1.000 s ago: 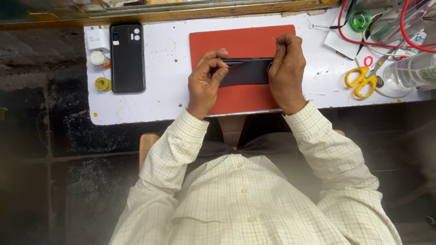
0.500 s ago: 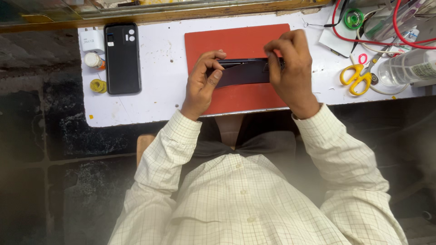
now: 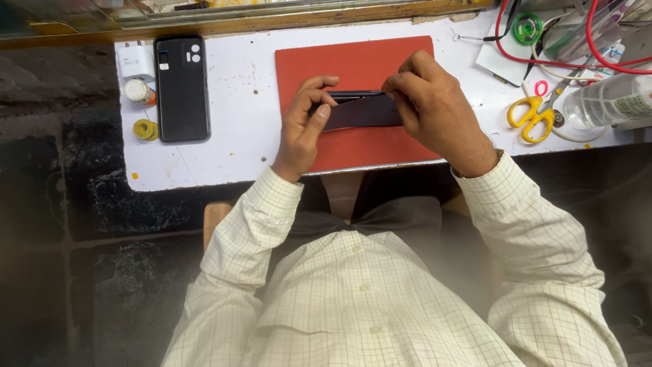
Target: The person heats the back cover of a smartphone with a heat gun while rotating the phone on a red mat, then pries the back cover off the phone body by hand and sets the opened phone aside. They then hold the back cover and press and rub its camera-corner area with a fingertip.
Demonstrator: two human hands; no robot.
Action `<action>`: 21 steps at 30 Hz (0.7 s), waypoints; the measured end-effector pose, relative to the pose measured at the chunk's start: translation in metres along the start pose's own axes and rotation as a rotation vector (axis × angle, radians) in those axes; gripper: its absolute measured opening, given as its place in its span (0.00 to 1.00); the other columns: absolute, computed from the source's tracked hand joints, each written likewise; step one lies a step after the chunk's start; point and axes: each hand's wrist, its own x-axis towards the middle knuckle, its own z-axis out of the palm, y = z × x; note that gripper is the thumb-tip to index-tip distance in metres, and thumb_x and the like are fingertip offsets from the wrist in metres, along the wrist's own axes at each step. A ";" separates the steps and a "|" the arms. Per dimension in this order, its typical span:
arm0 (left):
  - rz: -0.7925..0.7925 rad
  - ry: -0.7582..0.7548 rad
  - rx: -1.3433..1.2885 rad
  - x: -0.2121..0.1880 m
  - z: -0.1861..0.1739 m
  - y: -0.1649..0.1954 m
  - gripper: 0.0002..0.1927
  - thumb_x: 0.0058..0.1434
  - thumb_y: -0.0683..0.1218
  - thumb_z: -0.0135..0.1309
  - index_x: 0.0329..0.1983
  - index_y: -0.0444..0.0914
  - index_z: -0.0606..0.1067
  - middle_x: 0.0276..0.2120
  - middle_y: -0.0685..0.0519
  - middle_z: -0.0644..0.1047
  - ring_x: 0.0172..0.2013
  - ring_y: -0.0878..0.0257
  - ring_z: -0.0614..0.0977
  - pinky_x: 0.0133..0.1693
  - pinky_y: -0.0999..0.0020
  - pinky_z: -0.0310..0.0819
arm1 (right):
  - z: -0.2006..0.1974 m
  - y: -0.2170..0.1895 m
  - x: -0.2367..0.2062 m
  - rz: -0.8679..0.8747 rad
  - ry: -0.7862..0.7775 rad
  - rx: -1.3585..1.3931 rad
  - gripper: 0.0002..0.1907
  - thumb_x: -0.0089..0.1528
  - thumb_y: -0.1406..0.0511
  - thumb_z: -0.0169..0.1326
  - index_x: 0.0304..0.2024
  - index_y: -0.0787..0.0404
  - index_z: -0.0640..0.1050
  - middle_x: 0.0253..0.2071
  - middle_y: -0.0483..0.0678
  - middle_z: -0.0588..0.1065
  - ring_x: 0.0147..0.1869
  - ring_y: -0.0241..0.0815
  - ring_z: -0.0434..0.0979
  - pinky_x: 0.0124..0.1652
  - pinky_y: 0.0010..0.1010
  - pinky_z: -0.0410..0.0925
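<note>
— Two hands, one phone between them. What lies at the far left of the white worktop (image 3: 231, 156)?

— A small white plug-in charger block (image 3: 134, 61) at the top corner, then a little white-capped bottle (image 3: 140, 90) under it and a small yellow roll of tape (image 3: 145, 129) below that. Just beside them lies a black smartphone with its back facing up (image 3: 181, 88), flat, touching neither hand.

— And in the middle?

— A red rectangular work mat (image 3: 360, 61) lies on the worktop. Over it the left hand (image 3: 302, 129) grips the left end of a dark, slim phone body held on edge (image 3: 360, 109): thumb pressed against its near face, fingers curled over the top edge, pinching it.

— The other hand?

— The right hand (image 3: 435, 112) covers the phone body's right end. Its fingertips are bunched together at the top edge, pinching there; whether anything small sits between them I cannot tell. The phone body is tilted up off the mat, its long side running left to right, held between both hands.

— Further right?

— Scissors with yellow handles (image 3: 530, 115) lie near the right wrist, apart from it. Beyond them a clear plastic bottle (image 3: 604, 102) lies on its side, and red wires (image 3: 543, 61) loop across the top corner by a green spool (image 3: 524, 27).
</note>
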 end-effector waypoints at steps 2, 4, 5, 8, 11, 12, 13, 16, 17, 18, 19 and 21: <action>0.061 0.071 0.295 -0.002 0.009 0.006 0.07 0.73 0.46 0.44 0.46 0.39 0.72 0.64 0.48 0.71 0.66 0.52 0.72 0.67 0.54 0.67 | 0.002 0.000 -0.001 0.002 0.016 0.048 0.08 0.63 0.79 0.58 0.43 0.67 0.77 0.41 0.52 0.69 0.41 0.49 0.76 0.39 0.35 0.70; 0.136 0.103 0.578 -0.002 0.020 0.011 0.07 0.71 0.47 0.49 0.46 0.39 0.72 0.64 0.47 0.70 0.67 0.49 0.71 0.68 0.50 0.64 | 0.006 -0.001 -0.003 0.017 0.052 0.087 0.08 0.64 0.80 0.57 0.43 0.68 0.76 0.42 0.53 0.69 0.42 0.49 0.76 0.39 0.35 0.70; 0.182 0.101 0.715 -0.001 0.026 0.012 0.10 0.68 0.49 0.55 0.46 0.39 0.72 0.62 0.46 0.70 0.66 0.47 0.70 0.69 0.46 0.61 | 0.010 -0.002 -0.004 0.029 0.082 0.102 0.09 0.64 0.80 0.56 0.44 0.68 0.76 0.42 0.53 0.69 0.42 0.49 0.76 0.40 0.35 0.70; 0.251 0.137 0.943 0.003 0.042 0.013 0.23 0.61 0.57 0.66 0.46 0.38 0.72 0.60 0.46 0.69 0.66 0.46 0.66 0.69 0.35 0.49 | 0.020 -0.001 -0.006 0.063 0.149 0.140 0.10 0.63 0.82 0.54 0.44 0.69 0.75 0.42 0.54 0.69 0.42 0.49 0.77 0.39 0.33 0.71; 0.227 0.191 1.038 0.006 0.055 0.009 0.29 0.53 0.61 0.71 0.45 0.39 0.72 0.59 0.49 0.68 0.67 0.47 0.64 0.69 0.29 0.39 | 0.026 0.003 -0.007 0.068 0.194 0.139 0.10 0.63 0.83 0.53 0.44 0.69 0.75 0.43 0.54 0.69 0.42 0.48 0.77 0.39 0.33 0.72; 0.209 0.212 1.065 0.007 0.059 0.007 0.30 0.51 0.62 0.72 0.44 0.40 0.72 0.59 0.50 0.68 0.67 0.48 0.64 0.68 0.28 0.36 | 0.027 0.005 -0.007 0.061 0.205 0.134 0.10 0.64 0.83 0.53 0.44 0.70 0.74 0.43 0.54 0.69 0.42 0.48 0.77 0.40 0.32 0.72; 0.202 0.219 1.055 0.009 0.063 0.003 0.30 0.51 0.62 0.72 0.43 0.41 0.72 0.58 0.51 0.68 0.67 0.48 0.64 0.68 0.28 0.35 | 0.029 0.006 -0.007 0.072 0.212 0.148 0.10 0.64 0.83 0.53 0.44 0.70 0.74 0.43 0.54 0.69 0.43 0.47 0.77 0.40 0.31 0.73; 0.178 0.246 1.025 0.014 0.069 -0.007 0.29 0.50 0.62 0.72 0.40 0.43 0.70 0.56 0.53 0.69 0.67 0.50 0.64 0.69 0.28 0.33 | 0.032 0.008 -0.005 0.107 0.221 0.184 0.09 0.65 0.83 0.52 0.44 0.70 0.74 0.43 0.53 0.70 0.43 0.45 0.78 0.39 0.30 0.74; 0.170 0.255 1.014 0.015 0.070 -0.011 0.28 0.50 0.62 0.72 0.39 0.43 0.70 0.55 0.54 0.69 0.67 0.52 0.65 0.70 0.29 0.32 | 0.032 0.008 -0.005 0.121 0.221 0.188 0.09 0.65 0.83 0.52 0.44 0.70 0.74 0.43 0.53 0.70 0.42 0.45 0.78 0.39 0.30 0.74; 0.161 0.264 1.002 0.015 0.070 -0.013 0.27 0.49 0.62 0.72 0.38 0.44 0.70 0.55 0.55 0.70 0.66 0.53 0.65 0.70 0.30 0.32 | 0.032 0.009 -0.005 0.136 0.220 0.192 0.08 0.65 0.82 0.52 0.44 0.70 0.74 0.43 0.53 0.70 0.42 0.44 0.78 0.39 0.30 0.73; 0.169 0.262 0.981 0.015 0.069 -0.016 0.27 0.50 0.61 0.72 0.38 0.43 0.70 0.54 0.56 0.70 0.66 0.54 0.66 0.71 0.31 0.32 | 0.031 0.010 -0.005 0.130 0.215 0.191 0.08 0.64 0.82 0.52 0.44 0.70 0.74 0.43 0.53 0.70 0.42 0.44 0.78 0.39 0.29 0.73; 0.185 0.260 0.939 0.015 0.067 -0.019 0.27 0.51 0.61 0.72 0.39 0.42 0.70 0.53 0.57 0.70 0.64 0.57 0.67 0.72 0.33 0.32 | 0.027 0.013 -0.005 0.116 0.205 0.188 0.09 0.64 0.82 0.52 0.43 0.70 0.75 0.43 0.52 0.70 0.42 0.44 0.78 0.39 0.29 0.73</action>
